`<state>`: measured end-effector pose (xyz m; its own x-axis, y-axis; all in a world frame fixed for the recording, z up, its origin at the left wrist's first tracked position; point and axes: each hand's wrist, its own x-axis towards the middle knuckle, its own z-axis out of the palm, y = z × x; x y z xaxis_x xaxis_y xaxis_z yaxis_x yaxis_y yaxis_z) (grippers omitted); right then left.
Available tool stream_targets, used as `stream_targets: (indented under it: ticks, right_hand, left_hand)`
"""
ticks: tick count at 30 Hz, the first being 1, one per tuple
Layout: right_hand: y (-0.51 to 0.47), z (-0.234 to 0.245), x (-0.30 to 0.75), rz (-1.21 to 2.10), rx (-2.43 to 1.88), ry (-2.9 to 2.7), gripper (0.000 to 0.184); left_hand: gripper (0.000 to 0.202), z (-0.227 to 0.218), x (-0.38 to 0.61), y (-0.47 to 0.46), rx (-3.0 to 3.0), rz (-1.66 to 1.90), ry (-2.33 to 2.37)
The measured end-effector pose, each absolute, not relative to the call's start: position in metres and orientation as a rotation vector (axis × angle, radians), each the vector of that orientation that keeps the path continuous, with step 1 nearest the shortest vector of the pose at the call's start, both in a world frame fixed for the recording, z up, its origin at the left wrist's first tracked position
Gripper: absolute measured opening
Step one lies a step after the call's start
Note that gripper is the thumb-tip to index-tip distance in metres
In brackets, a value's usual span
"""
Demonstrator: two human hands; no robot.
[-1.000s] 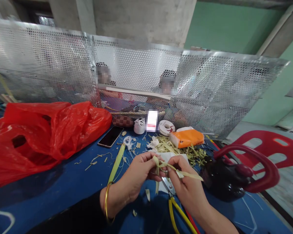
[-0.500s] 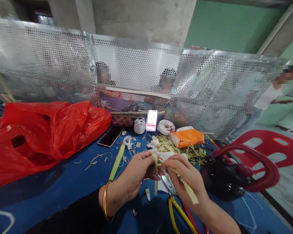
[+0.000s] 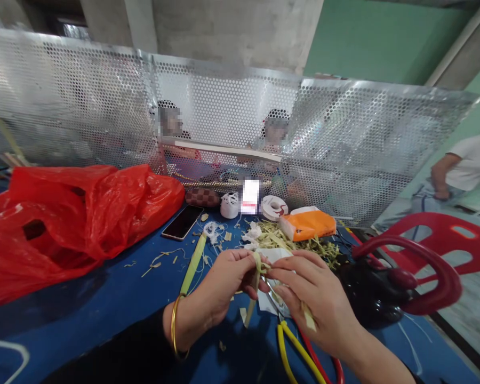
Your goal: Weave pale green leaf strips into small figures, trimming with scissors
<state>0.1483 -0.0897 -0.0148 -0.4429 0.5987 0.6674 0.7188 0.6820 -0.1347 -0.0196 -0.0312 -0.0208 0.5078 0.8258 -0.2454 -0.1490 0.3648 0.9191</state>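
Note:
Between my two hands is a pale green leaf strip, looped at the top, with one end hanging down. My left hand is closed, pinching the loop between thumb and fingers. My right hand is closed over the strip's other part, and an end shows below its fingers. Some of the strip is hidden behind the right fingers. Under the hands lie scissors with yellow handles, their blades partly covered, on white paper. A wider green leaf strip lies beside my left wrist.
A red plastic bag spreads over the left. Behind my hands are a phone, a white ribbon spool, leaf scraps and an orange tissue pack. At right stands a dark kettle. A perforated metal screen closes the back.
My right hand has turned and flattened over the strip, covering more of its trailing end. My left hand keeps its pinch. A person behind at the right has moved farther right.

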Motion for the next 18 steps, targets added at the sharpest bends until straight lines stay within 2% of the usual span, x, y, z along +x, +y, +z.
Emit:
stream_targets:
  ticks: [6, 12, 15, 18]
  right_hand:
    - [-0.092, -0.014, 0.145, -0.147, -1.143, -2.052, 0.011]
    - [-0.103, 0.001, 0.150, -0.059, -1.120, -2.282, 0.034]
    - [-0.103, 0.002, 0.148, -0.081, -1.159, -2.288, 0.026]
    - [-0.096, -0.007, 0.146, -0.243, -1.155, -2.231, 0.023]
  left_hand:
    - [0.023, -0.022, -0.021, -0.031, 1.034, 0.730, 0.807]
    - [0.019, -0.026, -0.022, -0.029, 1.016, 0.749, 0.812]
    - [0.018, -0.026, -0.021, -0.030, 1.018, 0.740, 0.812]
    - [0.019, -0.024, -0.019, -0.031, 1.036, 0.727, 0.811]
